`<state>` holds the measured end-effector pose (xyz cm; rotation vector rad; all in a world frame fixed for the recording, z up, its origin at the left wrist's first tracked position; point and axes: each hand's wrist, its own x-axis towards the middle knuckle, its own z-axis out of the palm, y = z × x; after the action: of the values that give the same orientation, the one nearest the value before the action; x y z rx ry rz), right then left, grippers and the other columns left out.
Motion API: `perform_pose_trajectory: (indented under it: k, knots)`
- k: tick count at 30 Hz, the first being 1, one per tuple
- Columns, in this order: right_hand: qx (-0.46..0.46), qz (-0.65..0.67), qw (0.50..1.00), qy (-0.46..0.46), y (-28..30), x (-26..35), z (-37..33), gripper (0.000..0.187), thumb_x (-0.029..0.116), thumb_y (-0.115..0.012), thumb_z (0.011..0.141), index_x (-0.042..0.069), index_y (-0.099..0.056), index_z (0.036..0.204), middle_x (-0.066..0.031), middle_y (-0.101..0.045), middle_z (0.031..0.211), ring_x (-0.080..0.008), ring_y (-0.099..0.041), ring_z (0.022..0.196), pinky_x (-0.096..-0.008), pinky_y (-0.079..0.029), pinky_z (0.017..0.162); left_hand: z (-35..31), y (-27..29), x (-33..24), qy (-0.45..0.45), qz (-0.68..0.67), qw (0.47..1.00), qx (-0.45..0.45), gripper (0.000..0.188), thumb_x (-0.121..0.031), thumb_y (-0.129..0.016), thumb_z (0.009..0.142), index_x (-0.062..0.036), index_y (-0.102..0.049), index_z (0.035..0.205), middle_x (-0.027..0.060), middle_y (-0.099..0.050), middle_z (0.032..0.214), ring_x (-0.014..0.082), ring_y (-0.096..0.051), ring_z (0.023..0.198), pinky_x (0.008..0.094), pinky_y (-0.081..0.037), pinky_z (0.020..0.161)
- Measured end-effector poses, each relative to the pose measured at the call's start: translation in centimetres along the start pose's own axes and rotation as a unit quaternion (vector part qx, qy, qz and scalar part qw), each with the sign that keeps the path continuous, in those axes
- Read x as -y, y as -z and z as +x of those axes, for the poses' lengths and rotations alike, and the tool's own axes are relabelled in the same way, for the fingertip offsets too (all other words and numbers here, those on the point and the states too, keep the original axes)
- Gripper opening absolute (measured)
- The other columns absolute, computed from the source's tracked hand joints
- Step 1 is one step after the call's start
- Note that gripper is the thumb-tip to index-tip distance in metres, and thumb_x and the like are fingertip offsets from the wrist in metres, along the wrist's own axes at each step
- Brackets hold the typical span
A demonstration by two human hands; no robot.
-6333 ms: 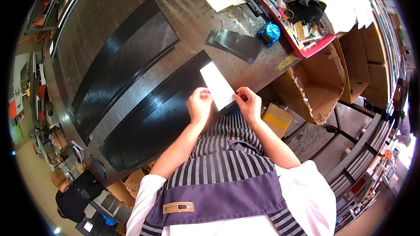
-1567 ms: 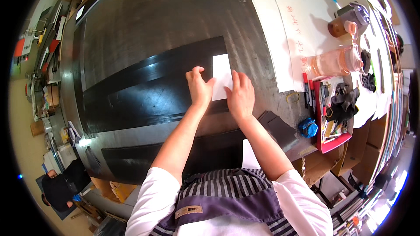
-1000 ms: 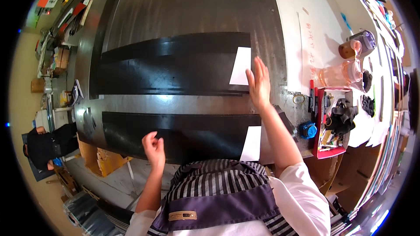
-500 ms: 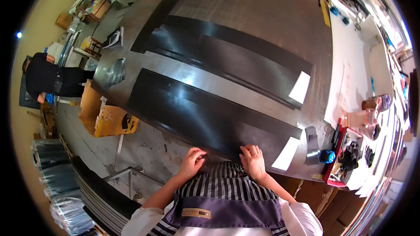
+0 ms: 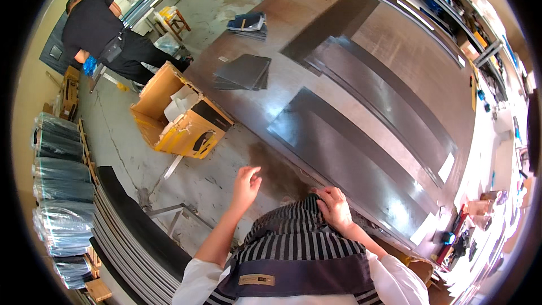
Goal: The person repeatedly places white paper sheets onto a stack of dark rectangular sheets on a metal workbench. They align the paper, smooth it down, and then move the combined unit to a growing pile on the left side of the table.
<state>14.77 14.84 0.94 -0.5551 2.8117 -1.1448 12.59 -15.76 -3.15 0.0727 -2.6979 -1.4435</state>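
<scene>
A long dark glossy sheet [image 5: 333, 152] lies along the near edge of the metal table [image 5: 389, 141], a white paper label [image 5: 423, 229] at its right end. My right hand [image 5: 334, 208] is at the table's edge beside the sheet, its fingers bent and drawn together. Whether anything is between them is hidden. My left hand [image 5: 246, 186] hangs over the floor, away from the table, with loosely bent fingers, thumb apart and nothing in it. Beyond the first sheet, a second dark sheet [image 5: 389, 101] lies roughly parallel, with its own white label [image 5: 446, 168].
An open cardboard box [image 5: 192, 130] stands left of the table. Small dark sheets [image 5: 244, 72] are stacked near the table's left corner. A person in black [image 5: 107, 28] bends over work at far left. Wrapped rolls [image 5: 65, 181] and a metal frame [image 5: 175, 217] stand at lower left.
My view has swung left, showing more of the box, small sheets and other person. My left hand has moved away from the table edge; my right hand stays at it.
</scene>
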Motion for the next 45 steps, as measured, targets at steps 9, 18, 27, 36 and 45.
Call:
perform_pose_trajectory:
  k: [9,18,27,36,45]
  knots:
    - [-0.001,0.053,0.998,-0.034,-2.8,0.6,10.5,0.026,0.006,-0.068,0.08,0.001,-0.065,0.105,-0.0142,-0.058,0.104,-0.0341,-0.059,0.096,-0.0418,-0.049,0.084,24.2,4.2,10.0,-0.016,0.178,0.971,-0.157,0.045,-0.009,-0.078,0.074,-0.0045,-0.062,0.115,0.0139,-0.058,0.109,0.025,-0.057,0.092,0.0365,-0.05,0.084]
    - [0.01,0.081,0.996,-0.031,-3.9,2.0,21.6,0.025,0.003,-0.067,0.08,0.0,-0.064,0.105,-0.0153,-0.059,0.106,-0.0345,-0.06,0.094,-0.0404,-0.051,0.08,38.8,11.0,15.3,0.14,0.253,0.951,-0.108,0.056,-0.023,-0.079,0.076,-0.0025,-0.057,0.123,0.0211,-0.049,0.127,0.0356,-0.05,0.117,0.0416,-0.042,0.101]
    - [-0.05,0.057,0.992,-0.102,-4.4,4.8,25.0,0.026,-0.002,-0.065,0.079,0.0,-0.063,0.105,-0.0147,-0.059,0.103,-0.0344,-0.06,0.091,-0.0402,-0.051,0.078,43.4,12.7,14.8,0.231,0.269,0.934,0.036,0.061,-0.029,-0.088,0.065,-0.0005,-0.057,0.109,0.0209,-0.051,0.12,0.0367,-0.053,0.112,0.0417,-0.045,0.097]
    - [-0.101,0.121,0.966,-0.206,-8.1,9.4,27.6,0.026,0.002,-0.067,0.082,0.0,-0.063,0.108,-0.0154,-0.06,0.108,-0.0297,-0.063,0.098,-0.0382,-0.052,0.083,40.7,12.2,10.3,-0.135,0.085,0.984,-0.075,0.029,0.005,-0.072,0.069,-0.0028,-0.052,0.088,0.0142,-0.056,0.097,0.0368,-0.058,0.09,0.0424,-0.048,0.079]
    - [-0.234,0.561,0.705,-0.367,-10.3,10.8,32.4,0.035,0.02,-0.067,0.09,-0.005,-0.061,0.114,-0.009,-0.067,0.102,-0.0154,-0.061,0.094,-0.031,-0.05,0.081,30.5,11.2,-1.1,-0.458,-0.042,0.812,0.359,0.042,-0.013,-0.075,0.077,-0.0017,-0.057,0.113,0.0144,-0.053,0.115,0.0312,-0.056,0.106,0.0436,-0.046,0.092]
